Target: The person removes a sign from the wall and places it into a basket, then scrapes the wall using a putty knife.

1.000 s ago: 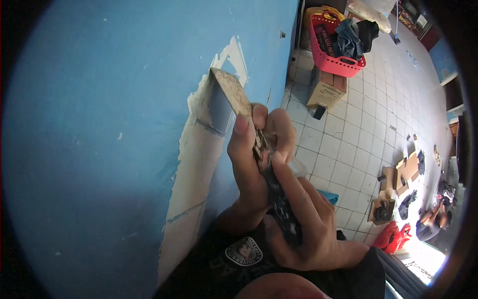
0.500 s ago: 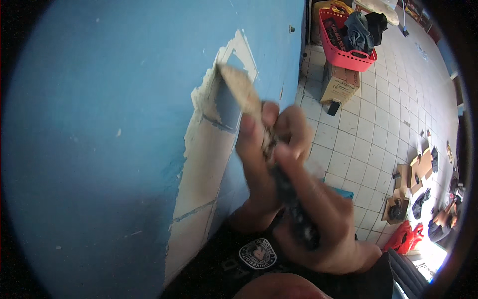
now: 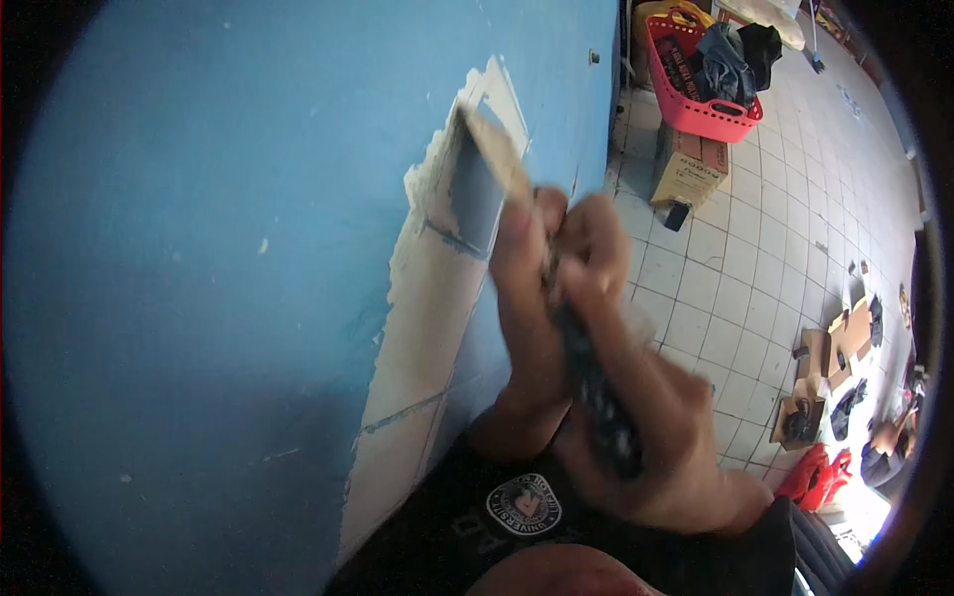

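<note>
Both hands are closed on a putty knife (image 3: pixel 497 154), its narrow blade caked with pale dried filler. My left hand (image 3: pixel 527 268) pinches the blade near its neck, while my right hand (image 3: pixel 661 427) wraps the dark, paint-spotted handle (image 3: pixel 593 387). At the left edge of a long pale strip (image 3: pixel 417 328) on the blue wall (image 3: pixel 219 248), the blade tip seems to touch the surface. White ragged filler borders this strip, and grey joint lines cross it. Near its upper end is a bare blue-grey area (image 3: pixel 475 194), partly beside the blade.
On the tiled floor (image 3: pixel 735 298) to the right, a pink basket (image 3: pixel 706 117) of clothes sits on a cardboard box (image 3: pixel 689 169). Farther right lie opened cartons (image 3: pixel 815 363) and a red bag (image 3: pixel 820 477). Another person (image 3: pixel 884 452) is at the far right edge.
The blade tip has shifted slightly up along the strip's left edge, both hands moving with it. The whole view has also shifted a little.
</note>
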{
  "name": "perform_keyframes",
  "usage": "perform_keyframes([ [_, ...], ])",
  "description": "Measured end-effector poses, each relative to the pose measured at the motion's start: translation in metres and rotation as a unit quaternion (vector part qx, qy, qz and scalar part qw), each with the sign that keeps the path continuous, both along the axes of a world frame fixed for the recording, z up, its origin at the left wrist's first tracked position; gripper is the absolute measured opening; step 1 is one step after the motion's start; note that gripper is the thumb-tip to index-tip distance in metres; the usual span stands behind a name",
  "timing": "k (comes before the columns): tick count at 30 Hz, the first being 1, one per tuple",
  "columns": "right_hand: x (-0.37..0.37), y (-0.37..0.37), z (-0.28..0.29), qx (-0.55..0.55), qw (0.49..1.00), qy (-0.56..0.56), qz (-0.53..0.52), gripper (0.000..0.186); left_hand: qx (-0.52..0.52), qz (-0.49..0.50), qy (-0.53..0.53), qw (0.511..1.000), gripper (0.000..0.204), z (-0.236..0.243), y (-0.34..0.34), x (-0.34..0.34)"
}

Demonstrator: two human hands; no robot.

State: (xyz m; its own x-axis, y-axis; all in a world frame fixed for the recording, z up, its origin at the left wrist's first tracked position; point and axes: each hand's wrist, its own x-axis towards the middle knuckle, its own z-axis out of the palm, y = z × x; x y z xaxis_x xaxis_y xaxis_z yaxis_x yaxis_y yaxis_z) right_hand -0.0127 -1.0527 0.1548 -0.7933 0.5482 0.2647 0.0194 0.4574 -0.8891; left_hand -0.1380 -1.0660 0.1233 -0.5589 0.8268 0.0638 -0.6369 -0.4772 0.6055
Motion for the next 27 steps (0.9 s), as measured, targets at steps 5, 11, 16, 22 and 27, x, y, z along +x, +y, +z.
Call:
perform_keyframes([
  [5,-0.011,0.012,0.002,0.017,1.000,-0.010,0.016,0.075,-0.041,0.097,0.046,0.993,0.040,0.005,0.006,0.005],
  [11,-0.009,0.016,0.002,0.014,1.000,0.019,0.015,0.072,-0.030,0.070,-0.029,0.997,0.037,0.008,0.014,0.000],
  [16,-0.009,0.009,0.005,0.011,1.000,0.017,0.013,0.073,-0.002,0.034,-0.013,0.999,0.036,0.005,0.014,-0.006],
  [22,-0.002,0.010,0.005,0.033,0.997,0.034,-0.055,0.073,0.030,-0.019,0.003,0.999,0.039,0.001,0.015,0.004],
  [27,-0.017,0.014,0.002,0.030,0.998,0.043,-0.025,0.071,0.022,0.025,0.005,0.999,0.038,0.008,0.028,-0.018],
])
